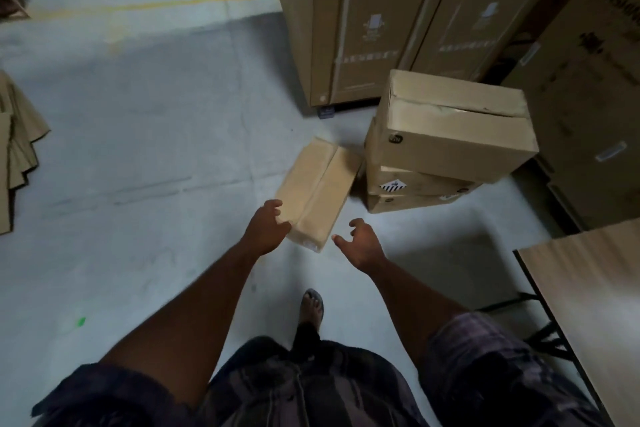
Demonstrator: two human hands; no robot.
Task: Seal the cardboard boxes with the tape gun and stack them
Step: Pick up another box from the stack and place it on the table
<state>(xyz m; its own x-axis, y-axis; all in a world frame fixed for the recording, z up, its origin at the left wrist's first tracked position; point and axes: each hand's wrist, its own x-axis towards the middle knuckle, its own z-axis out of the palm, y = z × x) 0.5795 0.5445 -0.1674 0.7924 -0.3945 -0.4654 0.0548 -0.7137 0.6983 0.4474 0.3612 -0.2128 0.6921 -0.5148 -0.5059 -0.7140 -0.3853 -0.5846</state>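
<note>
Currently, the small cardboard box (317,191) lies on the floor (138,149), just beside the stack of boxes (450,135).
Left grip (266,229): wide, fingers curved at the box's near left corner; contact cannot be confirmed. Right grip (360,243): wide, holding nothing, just off the near right corner.

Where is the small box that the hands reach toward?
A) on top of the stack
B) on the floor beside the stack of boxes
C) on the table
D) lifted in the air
B: the small box lies flat on the floor, right beside the stack of boxes.
</note>
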